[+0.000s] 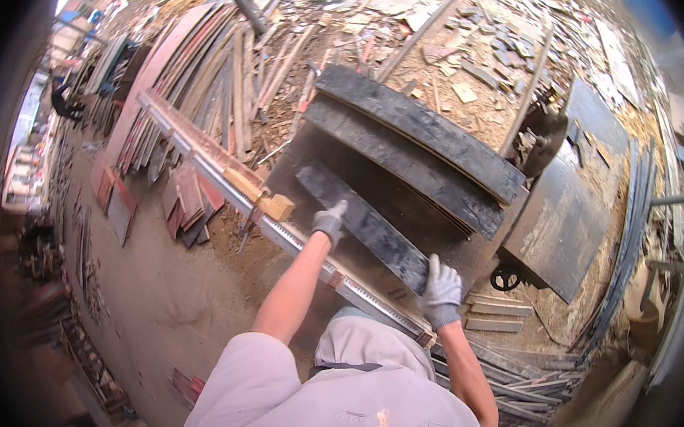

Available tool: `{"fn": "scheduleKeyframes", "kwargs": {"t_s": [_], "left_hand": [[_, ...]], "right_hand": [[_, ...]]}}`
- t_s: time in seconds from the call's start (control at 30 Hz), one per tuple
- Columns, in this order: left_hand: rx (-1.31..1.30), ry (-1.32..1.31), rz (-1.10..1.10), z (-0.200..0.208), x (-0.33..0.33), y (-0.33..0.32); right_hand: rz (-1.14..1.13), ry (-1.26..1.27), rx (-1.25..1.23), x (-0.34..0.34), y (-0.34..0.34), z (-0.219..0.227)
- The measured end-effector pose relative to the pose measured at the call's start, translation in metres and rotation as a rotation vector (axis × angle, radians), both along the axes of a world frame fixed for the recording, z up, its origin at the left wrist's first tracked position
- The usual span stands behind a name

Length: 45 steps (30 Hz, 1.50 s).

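Note:
A long black-faced board (pixel 371 231) lies slantwise on the brown worktable in front of me. My left hand (pixel 330 219), in a grey glove, is closed at the board's near long edge, with a finger laid along its top. At the board's right end is my gloved right hand (pixel 441 292), its fingers against the end and corner; the thumb is hard to make out. Beyond this board, two stacks of similar black boards (pixel 402 160) lie side by side, the farther one (pixel 432 138) higher. Their lower layers are partly in shadow.
A metal guide rail (pixel 279 233) runs along the table's near edge, with a small wood block (pixel 277 208) on it. On the right stands a machine table (pixel 560 224) with a handwheel (pixel 505 278). Wood strips (pixel 227 86) and scrap pieces (pixel 490 49) cover the ground beyond.

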<state>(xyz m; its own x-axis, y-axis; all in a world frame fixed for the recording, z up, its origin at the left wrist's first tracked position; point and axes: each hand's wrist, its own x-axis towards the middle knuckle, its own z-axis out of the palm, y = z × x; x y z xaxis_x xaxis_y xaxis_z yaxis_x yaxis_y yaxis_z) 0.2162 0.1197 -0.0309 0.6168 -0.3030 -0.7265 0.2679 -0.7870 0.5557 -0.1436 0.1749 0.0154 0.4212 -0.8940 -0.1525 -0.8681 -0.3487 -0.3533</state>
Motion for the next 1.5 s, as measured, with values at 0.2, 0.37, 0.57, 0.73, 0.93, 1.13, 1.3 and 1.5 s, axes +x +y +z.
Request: {"fn": "scheduleKeyframes", "kwargs": {"t_s": [0.2,0.37,0.57,0.73,0.93,1.13,1.3,1.5], "left_hand": [[-0.253,-0.560,-0.207,0.035,0.007,-0.053],[-0.360,0.226,0.004,0.047,-0.050,-0.126],[-0.224,0.214,0.173,0.055,-0.080,-0.156],[-0.457,0.189,0.176,0.097,-0.065,-0.113],[-0.793,0.208,-0.147,0.180,-0.141,-0.019],[-0.732,0.194,-0.439,0.222,-0.287,0.012],[-0.487,0.566,-0.508,0.201,-0.373,0.001],[-0.392,0.808,-0.612,0.133,-0.454,-0.011]], "right_hand": [[0.073,0.058,0.021,0.072,-0.054,0.009],[-0.629,-0.181,-0.295,0.002,-0.064,0.047],[-1.029,-0.721,0.145,-0.042,-0.137,0.013],[-0.986,-0.840,0.464,-0.066,-0.098,0.046],[-0.035,-0.172,0.031,-0.106,-0.015,0.139],[-0.405,-0.429,0.389,-0.161,0.079,0.140],[-0.597,-0.621,0.364,-0.204,0.163,0.117],[-0.811,-0.675,0.401,-0.222,0.211,0.105]]}}
